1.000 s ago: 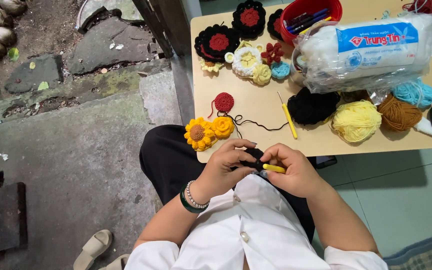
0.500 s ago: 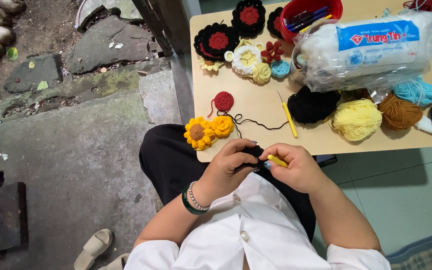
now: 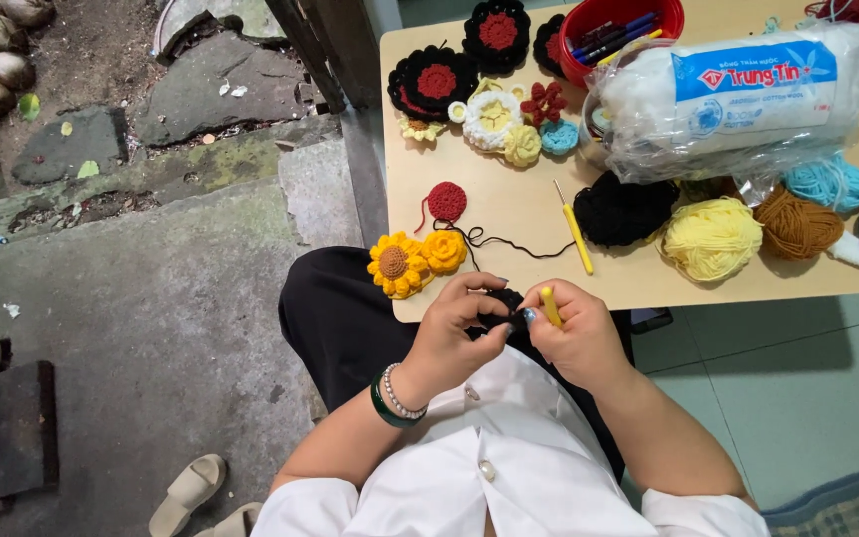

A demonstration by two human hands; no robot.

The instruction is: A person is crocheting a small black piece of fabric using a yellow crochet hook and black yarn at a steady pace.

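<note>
Both hands have barely shifted since the earlier frames: the left hand (image 3: 459, 323) has curled a little closer over the black crochet piece (image 3: 505, 301), and the right hand (image 3: 577, 333) has tipped the yellow crochet hook (image 3: 550, 306) slightly more upright. At the lower centre of the frame, just below the near edge of the counter (image 3: 509, 214), the left hand pinches the small black piece between thumb and fingers, while the right hand is closed around the hook's handle, its tip hidden in the yarn. A black strand (image 3: 509, 242) runs up from the piece across the counter to the black yarn ball (image 3: 623, 207).

Judging by its size, the black piece is only in its first rounds; most of it is covered by the fingers, so the stitch count cannot be told. Finished work lies higher in the frame: a sunflower (image 3: 395, 265) and an orange flower (image 3: 444, 251) at the counter's near left corner, a red round (image 3: 446, 201) above them, and black-and-red rounds (image 3: 434, 82) near the top. A second yellow hook (image 3: 577, 231) rests unused beside the black ball, with pale yellow yarn (image 3: 713, 237) and brown yarn (image 3: 797, 224) to the right.
</note>
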